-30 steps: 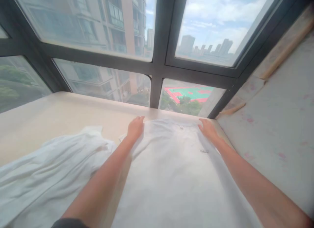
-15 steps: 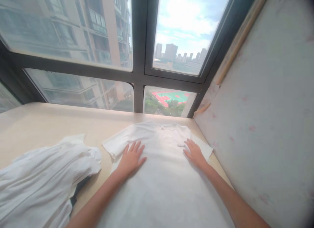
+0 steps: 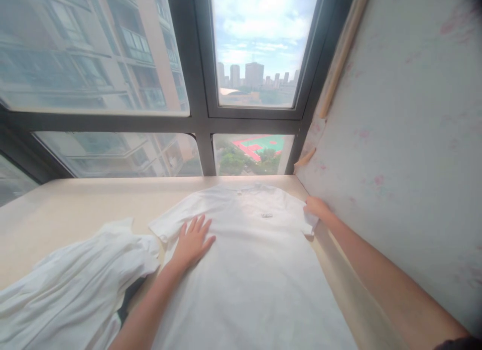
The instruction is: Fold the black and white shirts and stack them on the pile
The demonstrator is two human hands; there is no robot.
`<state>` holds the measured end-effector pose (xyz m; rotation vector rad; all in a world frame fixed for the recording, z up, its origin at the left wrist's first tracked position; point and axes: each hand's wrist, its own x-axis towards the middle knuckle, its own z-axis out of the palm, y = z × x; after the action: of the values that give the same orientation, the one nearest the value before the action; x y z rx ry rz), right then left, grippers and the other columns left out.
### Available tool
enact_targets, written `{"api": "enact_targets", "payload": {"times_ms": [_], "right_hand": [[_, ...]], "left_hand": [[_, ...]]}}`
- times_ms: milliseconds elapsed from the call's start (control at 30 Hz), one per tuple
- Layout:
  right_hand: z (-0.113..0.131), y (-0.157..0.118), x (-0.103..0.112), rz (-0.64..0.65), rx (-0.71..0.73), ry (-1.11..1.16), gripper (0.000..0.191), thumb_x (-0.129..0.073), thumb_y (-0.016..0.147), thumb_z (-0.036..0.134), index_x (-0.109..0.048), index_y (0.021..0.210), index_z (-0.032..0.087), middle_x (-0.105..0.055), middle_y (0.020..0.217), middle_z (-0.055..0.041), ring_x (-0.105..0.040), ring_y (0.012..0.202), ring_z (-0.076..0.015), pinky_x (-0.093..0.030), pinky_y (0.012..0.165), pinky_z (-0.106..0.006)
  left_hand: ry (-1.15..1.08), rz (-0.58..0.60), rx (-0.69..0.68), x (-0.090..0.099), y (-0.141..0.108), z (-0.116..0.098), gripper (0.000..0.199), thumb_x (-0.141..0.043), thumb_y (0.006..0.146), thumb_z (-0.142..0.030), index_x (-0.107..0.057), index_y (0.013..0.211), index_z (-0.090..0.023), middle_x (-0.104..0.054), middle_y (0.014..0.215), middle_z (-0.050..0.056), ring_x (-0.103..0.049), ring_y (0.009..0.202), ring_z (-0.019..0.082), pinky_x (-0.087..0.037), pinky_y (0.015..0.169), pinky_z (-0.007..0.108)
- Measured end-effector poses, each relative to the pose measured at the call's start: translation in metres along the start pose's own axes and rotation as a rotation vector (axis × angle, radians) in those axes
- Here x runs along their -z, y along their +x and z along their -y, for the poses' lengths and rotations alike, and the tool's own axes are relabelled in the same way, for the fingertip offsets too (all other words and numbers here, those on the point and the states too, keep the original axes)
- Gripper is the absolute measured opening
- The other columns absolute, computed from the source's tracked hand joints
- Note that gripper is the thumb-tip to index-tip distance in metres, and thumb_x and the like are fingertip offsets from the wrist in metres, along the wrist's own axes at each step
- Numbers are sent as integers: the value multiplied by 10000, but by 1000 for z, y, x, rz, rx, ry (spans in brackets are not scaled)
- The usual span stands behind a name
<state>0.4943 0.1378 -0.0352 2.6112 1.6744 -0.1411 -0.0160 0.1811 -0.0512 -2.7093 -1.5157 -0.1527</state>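
Observation:
A white T-shirt [image 3: 244, 269] lies spread out, collar toward the window, with a small dark print on its right chest. On its left chest, just inside the left sleeve, my left hand [image 3: 194, 239] rests flat with the fingers spread. At the outer edge of the right sleeve, my right hand [image 3: 316, 208] is closed on the T-shirt's sleeve, its fingertips partly hidden.
More white clothing [image 3: 83, 279] lies rumpled at the left, with something dark under its edge. Beneath everything is a pale wooden surface [image 3: 94, 199]. A dark-framed window [image 3: 203, 124] rises behind, and a papered wall [image 3: 406, 139] stands close on the right.
My right hand has left the right chest, moved outward and closed on the right sleeve. My left hand stays flat on the T-shirt. The view has tilted and shifted slightly.

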Motion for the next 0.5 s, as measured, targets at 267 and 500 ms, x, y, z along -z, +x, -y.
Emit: {"api": "enact_targets", "payload": {"times_ms": [267,500], "right_hand": [[4,25,27,-136,19,-100,246,-539,973,309,-638,1123,141,-683,1040,-131,-660,928,-224,-526,819,-387],[45,8,16,-346,209,-71,415,-388,926,159,-543,1308,111,-580,1312,-236,-493,1266,-333,-377,1025,-459]], "left_hand": [[31,21,15,-1,8,-8,597,-392,968,-504,-430,1486,-211,-306,1601,128,-254,1479,367,-180,1168,601],[1,-18,16,5,13,-19,589,-423,957,-483,-458,1462,-181,-345,1579,165,-268,1471,372,-174,1173,602]]}}
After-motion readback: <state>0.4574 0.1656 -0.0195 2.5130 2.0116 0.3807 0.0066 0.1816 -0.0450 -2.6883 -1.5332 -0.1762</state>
